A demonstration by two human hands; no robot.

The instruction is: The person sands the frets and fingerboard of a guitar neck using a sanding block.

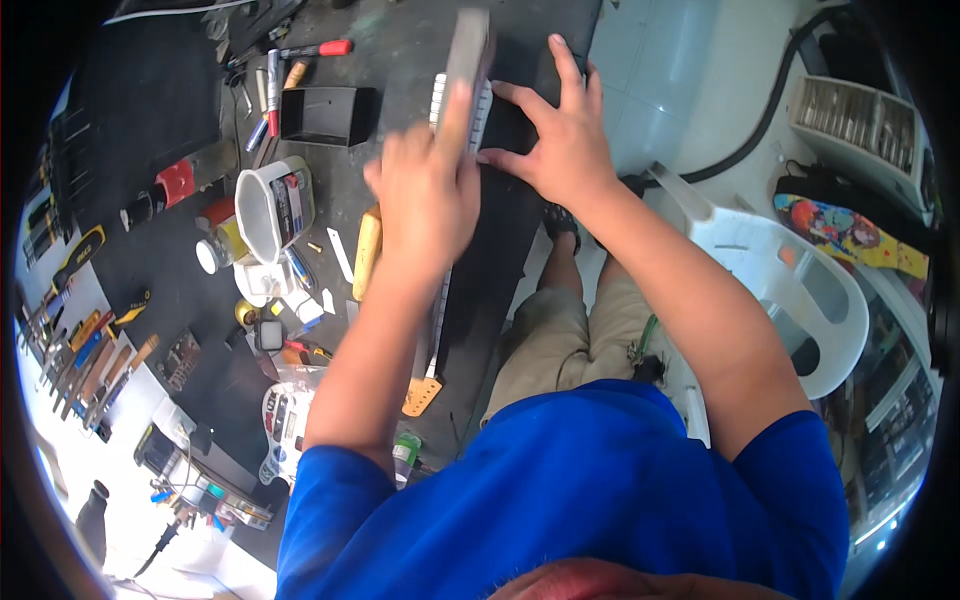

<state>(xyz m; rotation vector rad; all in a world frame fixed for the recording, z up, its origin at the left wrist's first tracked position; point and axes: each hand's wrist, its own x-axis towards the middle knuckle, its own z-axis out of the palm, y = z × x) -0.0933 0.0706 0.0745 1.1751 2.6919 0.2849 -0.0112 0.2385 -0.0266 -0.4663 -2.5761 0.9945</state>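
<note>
My left hand (pixel 425 200) is closed on a grey rectangular block (pixel 470 55), with the index finger laid along it; both are slightly blurred. The block rests over a white strip with dark cross lines (pixel 438 97), which looks like the fretboard of a guitar neck. Further down, past my left forearm, that neck reaches a pale yellow headstock (pixel 423 396) with small holes. My right hand (pixel 570 140) is spread, its thumb and index fingertip against the strip's right edge.
Left on the dark bench (pixel 385 45) stand a black open box (pixel 325 115) and a white plastic tub (pixel 262 215). A yellow-handled tool (pixel 367 255) lies beside my left forearm. Markers and hand tools fill the far left. A white plastic chair (pixel 840 300) stands right.
</note>
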